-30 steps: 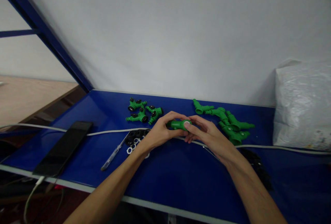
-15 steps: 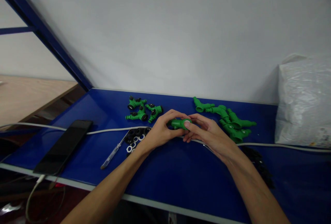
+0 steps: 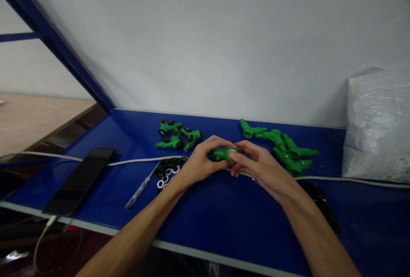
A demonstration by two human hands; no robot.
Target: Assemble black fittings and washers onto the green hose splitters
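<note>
Between my two hands is a green plastic hose connector (image 3: 220, 154), held above the middle of the blue table. My left hand (image 3: 203, 159) wraps its fingers and thumb round the left part. With its thumb pressed on the connector's near round end, my right hand (image 3: 254, 159) grips the other side. Black rings (image 3: 166, 166) and white nuts (image 3: 164, 179) lie left of my left forearm, partly hidden by it. Several plain green connectors (image 3: 290, 149) rest beyond my right hand. Green connectors with black fittings (image 3: 173, 140) lie behind my left hand.
A clear-handled screwdriver (image 3: 139, 192) lies left of the rings. Farther left, a black phone (image 3: 80, 181) lies over a white cable (image 3: 134, 161) that crosses the table. Black parts (image 3: 322, 204) sit beside my right forearm. A plastic-wrapped package (image 3: 378, 125) stands at the right against the wall.
Both hands keep their hold on the green connector, with the right thumb still on its end. The camera view has shifted slightly; the things on the table have not moved.
</note>
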